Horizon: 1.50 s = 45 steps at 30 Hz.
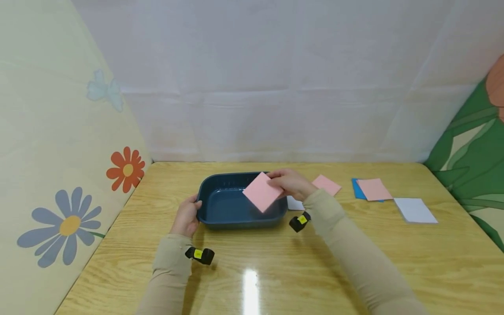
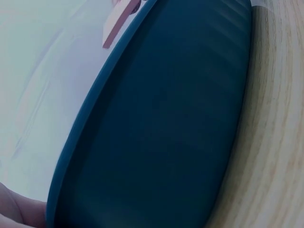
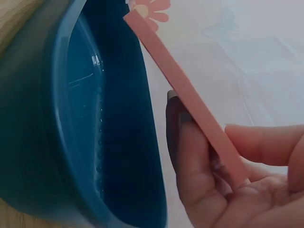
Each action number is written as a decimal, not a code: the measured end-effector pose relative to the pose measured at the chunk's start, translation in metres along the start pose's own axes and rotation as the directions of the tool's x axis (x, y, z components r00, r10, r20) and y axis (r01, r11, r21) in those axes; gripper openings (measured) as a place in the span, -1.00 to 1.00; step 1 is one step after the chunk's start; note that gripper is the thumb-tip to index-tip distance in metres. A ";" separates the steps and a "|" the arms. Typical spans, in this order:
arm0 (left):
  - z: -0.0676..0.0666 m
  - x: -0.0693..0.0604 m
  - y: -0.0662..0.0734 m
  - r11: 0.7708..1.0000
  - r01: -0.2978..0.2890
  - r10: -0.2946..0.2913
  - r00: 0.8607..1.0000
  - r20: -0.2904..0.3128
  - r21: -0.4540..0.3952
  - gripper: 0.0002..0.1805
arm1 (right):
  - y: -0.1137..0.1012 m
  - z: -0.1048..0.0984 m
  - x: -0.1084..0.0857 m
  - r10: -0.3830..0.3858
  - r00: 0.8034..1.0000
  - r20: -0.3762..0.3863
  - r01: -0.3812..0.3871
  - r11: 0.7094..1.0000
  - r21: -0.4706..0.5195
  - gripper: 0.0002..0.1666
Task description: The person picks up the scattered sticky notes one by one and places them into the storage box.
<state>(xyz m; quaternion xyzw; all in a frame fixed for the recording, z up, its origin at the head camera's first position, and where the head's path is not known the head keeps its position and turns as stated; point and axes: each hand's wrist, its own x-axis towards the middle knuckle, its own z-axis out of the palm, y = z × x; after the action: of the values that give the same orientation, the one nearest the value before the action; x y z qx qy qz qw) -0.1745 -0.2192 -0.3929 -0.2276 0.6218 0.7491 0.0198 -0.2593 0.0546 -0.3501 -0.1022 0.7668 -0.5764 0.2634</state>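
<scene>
While the left hand grips the blue tray at its left end, the right hand pinches the pink pad, which projects leftward from that grip above the tray's right half.

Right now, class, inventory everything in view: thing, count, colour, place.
Tray: 1, dark blue, on table
Pink pads: 3, pink; one held, one beyond right wrist, one over blue pad
Blue pad: 1, blue, under pink pad
White pads: 2, white, beside tray and far right
Table: 1, tan, below tray
Backdrop: 1, white, behind table
Floral panels: 2, multicoloured, left and right
Left hand: 1, bare, gripping tray
Right hand: 1, bare, pinching pink pad
Sleeves: 2, beige, on arms
Wrist devices: 2, black with yellow, at wrists
</scene>
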 end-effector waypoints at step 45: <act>-0.001 -0.001 0.001 1.000 -0.001 0.001 1.000 -0.010 0.005 -0.48 | -0.014 0.043 0.035 0.164 0.986 -0.038 -0.168 0.944 -0.284 -0.41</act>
<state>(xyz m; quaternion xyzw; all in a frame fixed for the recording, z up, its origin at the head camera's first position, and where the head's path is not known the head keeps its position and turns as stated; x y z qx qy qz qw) -0.1733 -0.2198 -0.3916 -0.2308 0.6238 0.7465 0.0170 -0.2686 -0.0018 -0.3551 -0.0702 0.8497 -0.4360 0.2882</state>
